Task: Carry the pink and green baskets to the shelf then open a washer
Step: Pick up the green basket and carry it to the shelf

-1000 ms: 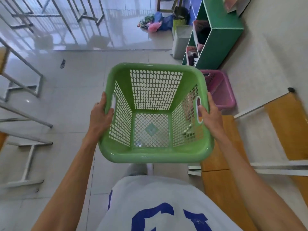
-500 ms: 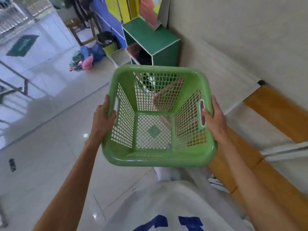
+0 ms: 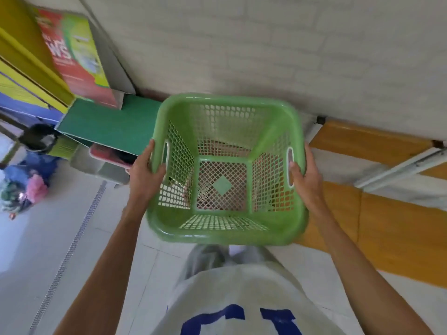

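Observation:
I hold an empty green mesh basket [image 3: 227,228] in front of my chest. My left hand [image 3: 145,172] grips its left handle and my right hand [image 3: 306,175] grips its right handle. The basket hangs in the air beside the green shelf [image 3: 108,126], whose flat top shows to the left of it. Pinkish colour shows through the mesh bottom, which could be the pink basket below; I cannot tell for sure. A pink basket edge [image 3: 106,154] sticks out of the shelf's upper compartment. No washer is in view.
A grey brick wall [image 3: 266,49] runs straight ahead. Orange wooden benches with white metal rails [image 3: 387,165] stand on the right. A red and green box [image 3: 77,59] rests on the shelf top. A pile of clothes [image 3: 21,184] lies on the tiled floor at left.
I have walked toward the shelf and wall, turning right. The green basket has stayed in both hands. The pink basket on the floor is now hidden under the green one.

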